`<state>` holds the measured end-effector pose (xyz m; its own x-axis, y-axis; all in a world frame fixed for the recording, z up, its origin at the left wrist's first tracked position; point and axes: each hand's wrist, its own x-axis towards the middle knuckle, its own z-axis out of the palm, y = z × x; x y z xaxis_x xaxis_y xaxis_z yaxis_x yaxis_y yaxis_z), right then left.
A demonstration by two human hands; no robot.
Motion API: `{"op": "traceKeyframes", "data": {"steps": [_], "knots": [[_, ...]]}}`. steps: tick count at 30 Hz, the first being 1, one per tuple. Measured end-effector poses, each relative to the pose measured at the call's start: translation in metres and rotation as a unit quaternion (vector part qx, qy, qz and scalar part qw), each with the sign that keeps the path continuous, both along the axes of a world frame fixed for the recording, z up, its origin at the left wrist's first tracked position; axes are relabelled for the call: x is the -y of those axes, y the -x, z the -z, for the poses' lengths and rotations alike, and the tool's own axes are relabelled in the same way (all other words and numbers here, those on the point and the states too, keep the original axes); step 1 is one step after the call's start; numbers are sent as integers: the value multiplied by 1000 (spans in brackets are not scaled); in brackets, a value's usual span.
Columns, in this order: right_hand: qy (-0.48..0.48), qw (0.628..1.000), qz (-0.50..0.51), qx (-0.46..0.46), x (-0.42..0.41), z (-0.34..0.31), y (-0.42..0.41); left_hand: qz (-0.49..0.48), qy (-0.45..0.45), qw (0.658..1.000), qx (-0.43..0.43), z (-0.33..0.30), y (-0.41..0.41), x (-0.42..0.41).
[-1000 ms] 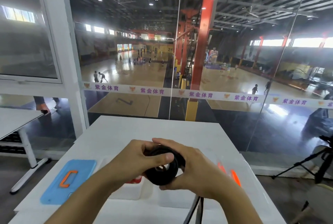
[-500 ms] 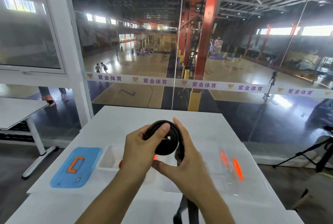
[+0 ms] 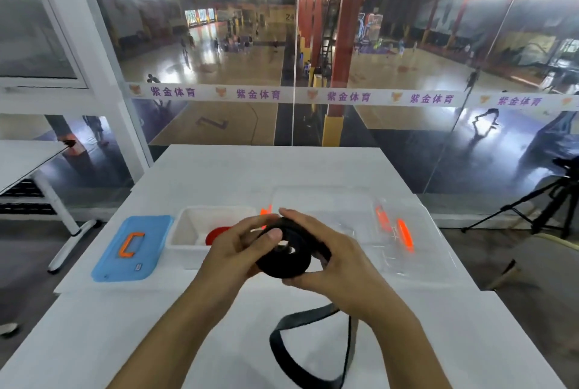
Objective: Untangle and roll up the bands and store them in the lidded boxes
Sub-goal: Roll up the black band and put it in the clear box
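A black band (image 3: 283, 258) is partly wound into a thick roll held above the white table (image 3: 219, 169). My left hand (image 3: 238, 247) grips the roll from the left, thumb on its top. My right hand (image 3: 332, 260) cups it from the right, fingers curled over the far side. The band's loose tail (image 3: 282, 348) hangs down and loops on the table near me. Behind my hands stands an open white box (image 3: 191, 225) with a red rolled band (image 3: 216, 233) inside. Its blue lid (image 3: 131, 247) with an orange handle lies to the left.
A clear plastic box (image 3: 360, 210) and its clear lid with orange clips (image 3: 404, 235) sit right of the white box. A glass wall rises behind the table. A second white table (image 3: 25, 160) stands at the left, a tripod (image 3: 539, 203) at the right.
The view has tilted down, so the loose tail on the table shows. Both hands have turned the roll, which now lies lower and flatter in front of the boxes.
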<state>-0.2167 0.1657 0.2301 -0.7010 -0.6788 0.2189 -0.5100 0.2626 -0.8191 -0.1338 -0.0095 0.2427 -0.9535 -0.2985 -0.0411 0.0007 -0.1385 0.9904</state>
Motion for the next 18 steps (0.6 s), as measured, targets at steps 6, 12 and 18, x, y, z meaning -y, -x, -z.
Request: {"op": "traceKeyframes", "data": {"steps": [6,12,18], "knots": [[-58,996,-65,-19,3,-6,-6,121,167,978,21,-12,-10,25],[-70,997,-38,-17,7,-3,-11,-20,129,991,-40,6,-19,10],[-58,998,-8,27,13,2,-26,-198,-6,980,-34,20,-15,-16]]}}
